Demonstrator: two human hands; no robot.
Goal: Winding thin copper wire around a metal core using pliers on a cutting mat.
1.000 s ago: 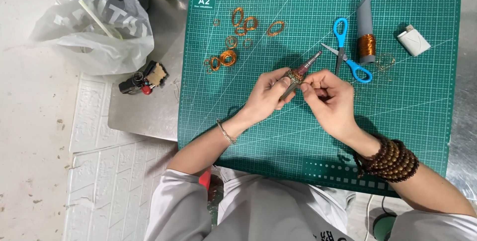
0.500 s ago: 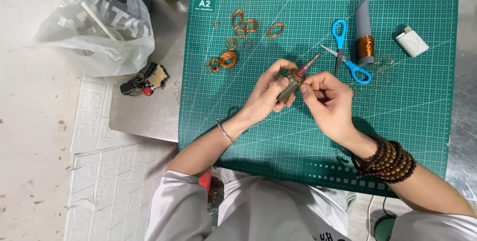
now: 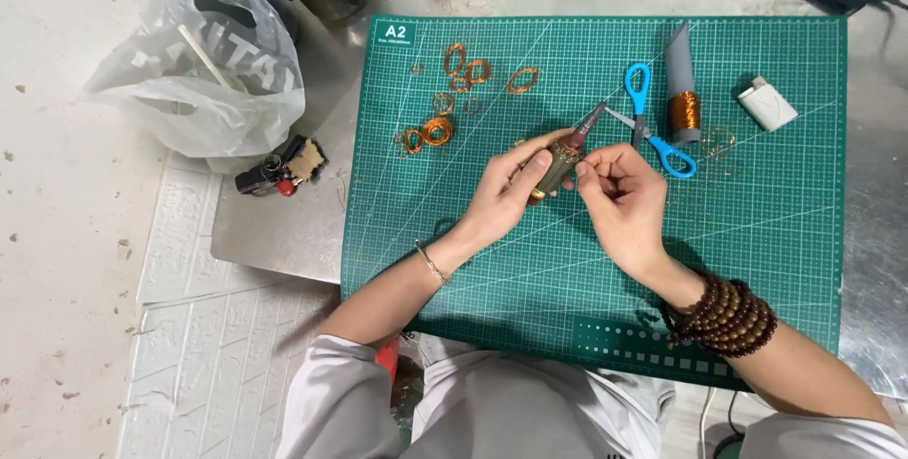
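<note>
The mandrel (image 3: 566, 151) now tilts a little lower than a second ago, both hands holding over the green mat (image 3: 757, 260). The left hand (image 3: 506, 196) grips its wire-wound body, while the right hand (image 3: 619, 199) pinches wire beside it. Blue scissors (image 3: 653, 123) lie just behind.

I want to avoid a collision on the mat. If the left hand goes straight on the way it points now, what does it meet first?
The left hand holds a tapered tool pointing up and to the right. On that line the blue-handled scissors come first, probably their blades, with the copper wire spool just beyond. Height above the green cutting mat is unclear.
</note>
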